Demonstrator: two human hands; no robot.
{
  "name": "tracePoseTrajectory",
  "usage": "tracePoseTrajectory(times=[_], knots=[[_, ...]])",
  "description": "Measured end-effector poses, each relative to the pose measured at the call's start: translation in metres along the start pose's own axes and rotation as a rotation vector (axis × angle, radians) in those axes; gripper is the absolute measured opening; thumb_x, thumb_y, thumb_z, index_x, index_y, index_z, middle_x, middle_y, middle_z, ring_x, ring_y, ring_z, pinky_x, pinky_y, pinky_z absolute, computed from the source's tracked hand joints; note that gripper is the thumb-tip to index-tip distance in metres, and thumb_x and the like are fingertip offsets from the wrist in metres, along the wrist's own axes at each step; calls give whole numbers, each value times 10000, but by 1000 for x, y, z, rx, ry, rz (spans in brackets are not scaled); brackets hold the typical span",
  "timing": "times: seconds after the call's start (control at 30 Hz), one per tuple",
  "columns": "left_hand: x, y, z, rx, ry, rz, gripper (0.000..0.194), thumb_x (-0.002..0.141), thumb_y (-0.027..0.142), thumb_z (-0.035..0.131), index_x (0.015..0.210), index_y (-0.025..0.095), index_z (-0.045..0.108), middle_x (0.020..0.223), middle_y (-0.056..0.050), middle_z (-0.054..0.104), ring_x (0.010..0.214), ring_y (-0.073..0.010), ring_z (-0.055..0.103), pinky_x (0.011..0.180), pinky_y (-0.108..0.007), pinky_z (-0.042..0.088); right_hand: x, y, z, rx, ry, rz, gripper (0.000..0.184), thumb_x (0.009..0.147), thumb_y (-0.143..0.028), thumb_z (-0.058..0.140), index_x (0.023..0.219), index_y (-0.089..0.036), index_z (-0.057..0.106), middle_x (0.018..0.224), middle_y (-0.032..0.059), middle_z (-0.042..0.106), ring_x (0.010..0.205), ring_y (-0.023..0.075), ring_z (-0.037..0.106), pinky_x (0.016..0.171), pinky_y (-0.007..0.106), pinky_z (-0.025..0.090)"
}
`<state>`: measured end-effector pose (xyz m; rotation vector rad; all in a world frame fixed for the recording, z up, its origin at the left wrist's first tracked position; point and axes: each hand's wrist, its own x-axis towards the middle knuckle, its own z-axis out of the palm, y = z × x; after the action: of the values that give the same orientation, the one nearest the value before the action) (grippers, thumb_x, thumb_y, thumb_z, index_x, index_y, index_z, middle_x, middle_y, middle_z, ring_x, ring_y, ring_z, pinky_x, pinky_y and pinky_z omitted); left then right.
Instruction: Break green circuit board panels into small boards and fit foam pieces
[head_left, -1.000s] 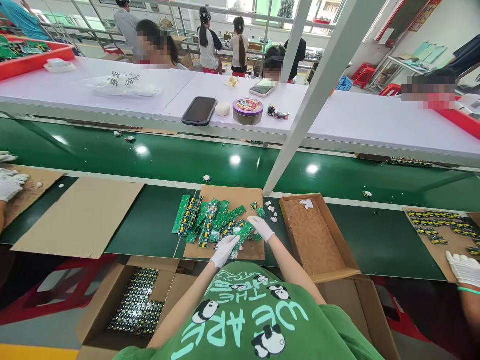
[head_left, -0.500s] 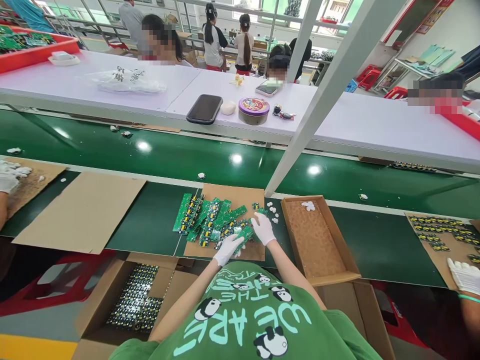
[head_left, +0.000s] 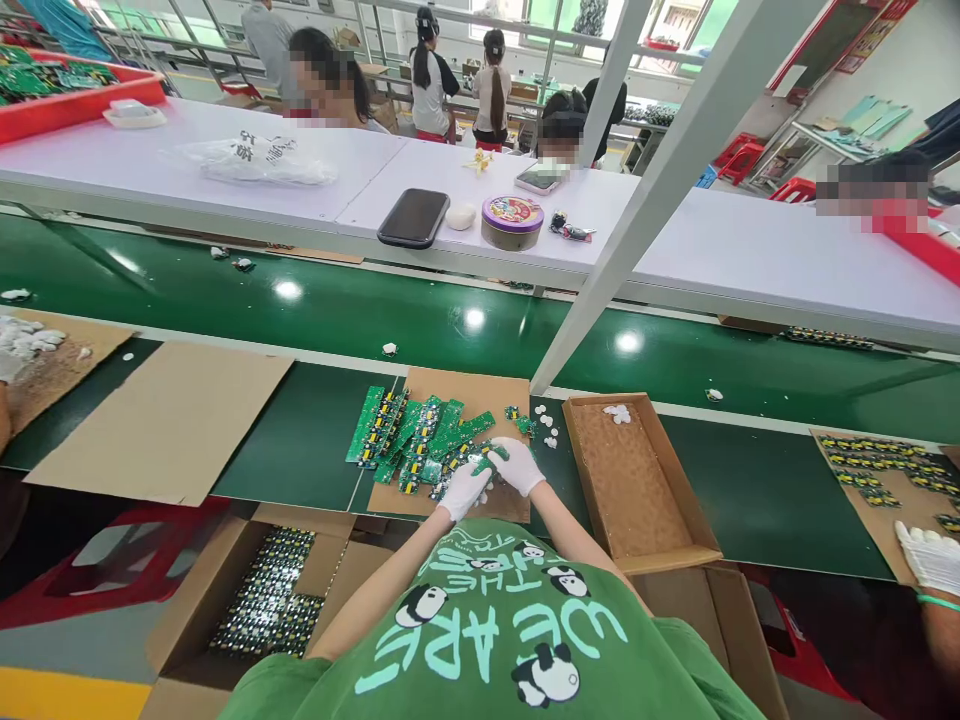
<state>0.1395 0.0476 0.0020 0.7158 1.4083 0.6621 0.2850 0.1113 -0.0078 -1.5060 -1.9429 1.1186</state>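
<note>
My left hand (head_left: 463,489) and my right hand (head_left: 516,465), both in white gloves, meet over the near edge of a cardboard sheet (head_left: 465,385). Together they grip a small green circuit board piece (head_left: 487,455) between closed fingers. A pile of green circuit board strips (head_left: 409,435) lies on the sheet just left of my hands. Small white bits (head_left: 547,430) lie on the green bench to the right.
A shallow cardboard tray (head_left: 637,480) stands right of my hands. An open box of boards (head_left: 270,600) sits below the bench at left. A large cardboard sheet (head_left: 165,420) lies left. A slanted white post (head_left: 600,290) rises ahead. Co-workers' gloved hands (head_left: 930,555) show at both edges.
My two hands have drawn together and slightly toward me, closing on one green board piece. The view has shifted a little.
</note>
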Motion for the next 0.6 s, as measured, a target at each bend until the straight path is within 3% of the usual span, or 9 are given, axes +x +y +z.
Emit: tracePoseTrajectory(times=[0.07,0.13,0.27,0.4,0.6], knots=[[0,2,-1,-61,-65,27,292,798,376,633,960,151,542,771,-29,649,463,-93,580,405,-190,397,3,3,-7,-1,80,35,423,814,-341,599,1211,-196,616,1313,136,575,1240,305,502,1073,499,358],[0,4,-3,-114,-135,49,411,759,329,672,1101,153,527,868,-51,656,593,-123,645,498,-212,479,3,6,-11,22,100,58,468,836,-351,561,1270,-175,579,1371,152,527,1266,302,488,1075,508,363],[0,5,-1,-165,-215,74,595,689,262,723,1230,168,495,947,-75,659,726,-161,679,622,-268,547,-5,11,-6,115,-47,54,331,818,-308,579,1119,-208,676,1143,84,690,1016,212,658,908,371,527],[6,3,3,-118,-169,55,470,695,226,710,1133,143,562,833,-52,662,664,-162,670,597,-283,559,-11,12,6,141,-74,84,249,770,-209,613,1005,-186,691,1049,66,721,955,188,676,889,360,532],[19,5,8,91,21,71,104,753,189,688,763,122,609,633,-1,609,543,-106,587,532,-219,516,-14,9,4,92,77,169,214,739,-262,618,938,-195,659,951,69,715,854,210,674,797,355,537]])
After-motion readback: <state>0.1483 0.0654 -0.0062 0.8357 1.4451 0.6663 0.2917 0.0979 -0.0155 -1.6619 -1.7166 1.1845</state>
